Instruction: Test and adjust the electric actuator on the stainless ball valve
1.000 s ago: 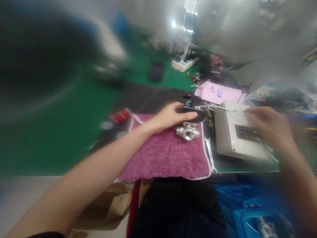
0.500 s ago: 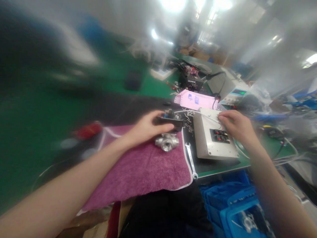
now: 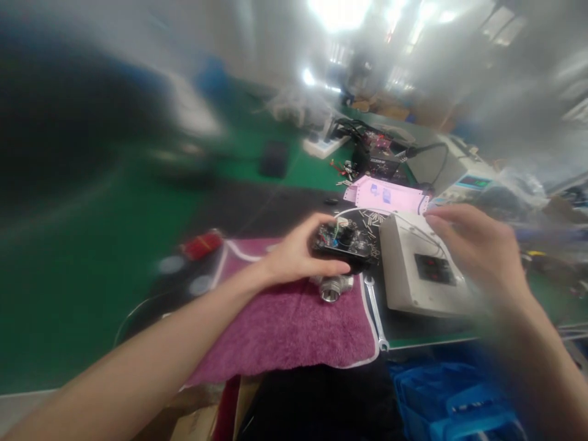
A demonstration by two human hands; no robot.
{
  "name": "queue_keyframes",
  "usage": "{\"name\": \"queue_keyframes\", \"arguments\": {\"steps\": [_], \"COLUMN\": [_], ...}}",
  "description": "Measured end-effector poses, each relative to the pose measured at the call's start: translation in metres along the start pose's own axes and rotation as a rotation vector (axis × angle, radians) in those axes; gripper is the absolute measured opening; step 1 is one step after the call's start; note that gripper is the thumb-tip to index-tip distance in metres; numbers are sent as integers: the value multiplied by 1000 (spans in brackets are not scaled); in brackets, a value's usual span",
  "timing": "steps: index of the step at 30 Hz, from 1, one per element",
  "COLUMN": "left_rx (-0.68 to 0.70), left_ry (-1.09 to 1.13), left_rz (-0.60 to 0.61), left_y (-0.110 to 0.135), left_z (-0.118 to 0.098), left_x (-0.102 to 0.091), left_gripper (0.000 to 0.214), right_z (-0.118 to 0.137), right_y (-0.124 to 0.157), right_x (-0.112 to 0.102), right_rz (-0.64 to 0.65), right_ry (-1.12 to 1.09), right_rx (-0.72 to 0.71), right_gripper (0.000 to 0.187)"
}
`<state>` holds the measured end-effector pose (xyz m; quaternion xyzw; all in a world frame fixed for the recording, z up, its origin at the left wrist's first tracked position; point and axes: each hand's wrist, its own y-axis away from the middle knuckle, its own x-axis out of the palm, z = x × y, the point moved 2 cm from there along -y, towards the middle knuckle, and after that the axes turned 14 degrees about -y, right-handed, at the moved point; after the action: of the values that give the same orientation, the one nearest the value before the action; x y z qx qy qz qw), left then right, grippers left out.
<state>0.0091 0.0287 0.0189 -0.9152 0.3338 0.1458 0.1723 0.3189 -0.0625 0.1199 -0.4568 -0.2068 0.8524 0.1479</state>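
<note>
My left hand (image 3: pixel 305 251) is wrapped round a black actuator housing (image 3: pixel 344 254), whose open top shows a circuit board and small wires. Beneath it, a silver metal valve body (image 3: pixel 331 288) rests on a purple towel (image 3: pixel 294 331), partly hidden by the housing. From the housing a white cable (image 3: pixel 367 209) arches right to a white box (image 3: pixel 399 263) with a black terminal block (image 3: pixel 434 269). Over the box's back right part is my right hand (image 3: pixel 473 239), blurred, its thumb and forefinger pinched together. What lies between these fingertips is too small to make out.
An open-end wrench (image 3: pixel 376 312) lies between towel and box. Loose screws (image 3: pixel 374 219) are scattered behind. Pink paper sheets (image 3: pixel 388 196) and a bench instrument (image 3: pixel 473 182) with a lit display stand farther back. Blue crates (image 3: pixel 450 392) sit below the table edge. A red object (image 3: pixel 202 245) lies left.
The view has shifted, so the bench appears farther right. My left hand has tilted the housing, showing more of its board. My right hand has lifted a little from the box.
</note>
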Motion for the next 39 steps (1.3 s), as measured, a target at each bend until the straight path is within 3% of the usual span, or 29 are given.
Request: {"name": "queue_keyframes", "arguments": {"steps": [2, 4, 7, 11, 18, 39], "left_rx": [15, 31, 44, 47, 91, 103], "left_ry": [-2, -13, -27, -4, 40, 68], "left_rz": [-3, -16, -22, -12, -28, -44], "left_y": [0, 0, -1, 0, -2, -4], "left_z": [-1, -1, -2, -4, -1, 1], "left_x": [1, 2, 3, 4, 4, 4], "left_gripper": [79, 80, 80, 81, 77, 77], "right_z": [35, 64, 81, 76, 83, 80], "right_y": [3, 1, -5, -10, -11, -7], "right_x": [10, 29, 58, 78, 77, 82], "right_rz": [63, 205, 306, 333, 362, 431], "right_ry": [-108, -180, -240, -338, -304, -462], "right_rx": [8, -12, -7, 86, 53, 188], "right_gripper": [20, 22, 25, 29, 18, 27]}}
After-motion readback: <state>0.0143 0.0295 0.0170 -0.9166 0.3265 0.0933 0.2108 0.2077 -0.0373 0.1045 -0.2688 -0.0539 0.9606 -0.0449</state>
